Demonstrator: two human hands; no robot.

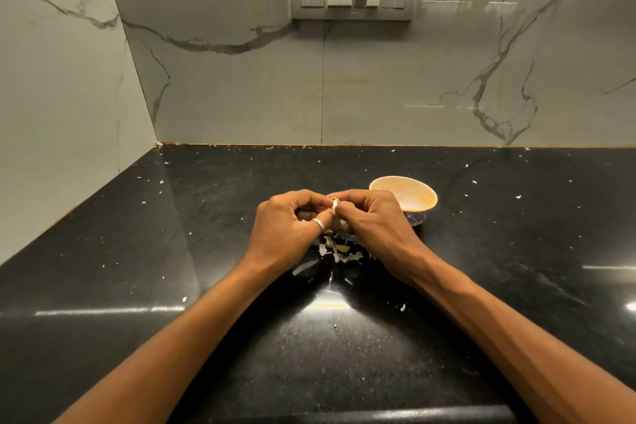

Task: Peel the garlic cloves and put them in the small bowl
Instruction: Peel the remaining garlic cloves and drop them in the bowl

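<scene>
Garlic clove (335, 207), one, in left hand (287, 224) and right hand (373, 220); one bowl (413, 198).

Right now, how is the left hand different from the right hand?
The left hand wears a silver ring; no ring shows on the right hand. The right hand sits just in front of the small bowl, hiding part of it, while the left hand is farther from it. Both hands pinch the same garlic clove above the peel scraps on the counter.
</scene>
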